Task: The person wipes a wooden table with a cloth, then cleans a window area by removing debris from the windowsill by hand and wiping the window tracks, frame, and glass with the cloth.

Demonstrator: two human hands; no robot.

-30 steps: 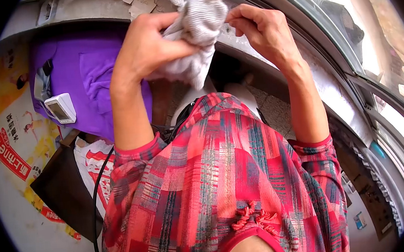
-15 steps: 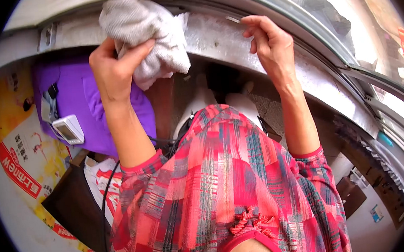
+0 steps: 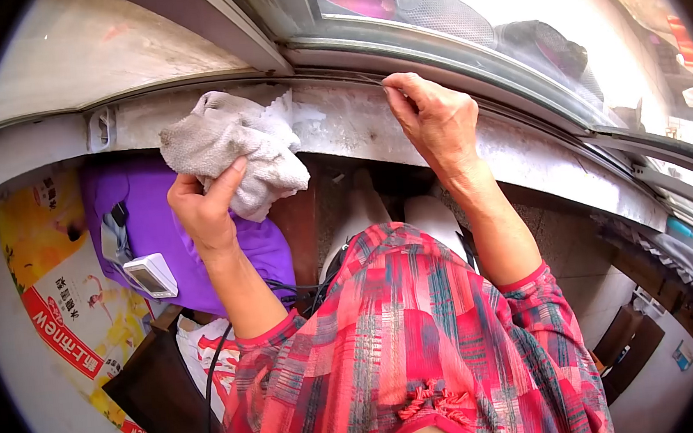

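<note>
My left hand (image 3: 204, 214) grips a crumpled, greyish-white cloth (image 3: 229, 140), thumb on top, held over the window sill (image 3: 359, 125). The cloth looks soiled in places. To the right, my right hand (image 3: 440, 122) is closed in a pinch at the window's lower track (image 3: 510, 107). A thin, light sliver seems to reach left from its fingertips along the track, too fine to name. The sill's pale surface is stained, with a whitish patch just right of the cloth.
Beyond the glass (image 3: 538, 2) lie dark mesh-like items. Below left, a purple cloth (image 3: 147, 193) carries a small white device with a screen (image 3: 151, 276). A printed yellow and white carton (image 3: 67, 323) and a black cable (image 3: 210, 377) are on that side.
My view has tilted up, showing more of the window. My right hand has turned and come down to the track with its fingers pinched. The cloth stays in my left hand, lower in view.
</note>
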